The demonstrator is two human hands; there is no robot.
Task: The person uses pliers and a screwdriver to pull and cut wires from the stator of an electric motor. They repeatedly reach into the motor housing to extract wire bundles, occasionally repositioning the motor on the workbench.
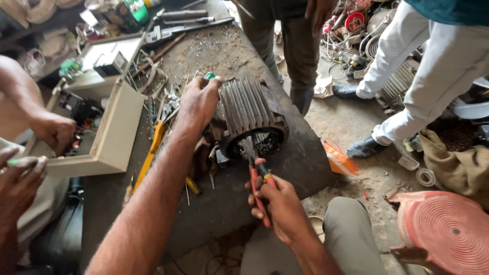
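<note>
A ribbed grey electric motor housing [251, 106] lies on its side on a dark, dirty workbench [300, 158], its open end facing me. My left hand [198, 102] rests on the top left of the housing and steadies it. My right hand [281, 208] grips red-handled pliers [259, 179], whose jaws reach into the open end of the housing among the windings. My knee in grey trousers [346, 229] is just below the right hand.
An open beige electrical box [109, 137] stands left, with another person's hands [53, 130] at it. Yellow-handled tools [153, 147] lie beside it. Two people stand behind the bench [300, 46] and at right [407, 76]. A red ribbed cover [448, 229] lies on the floor.
</note>
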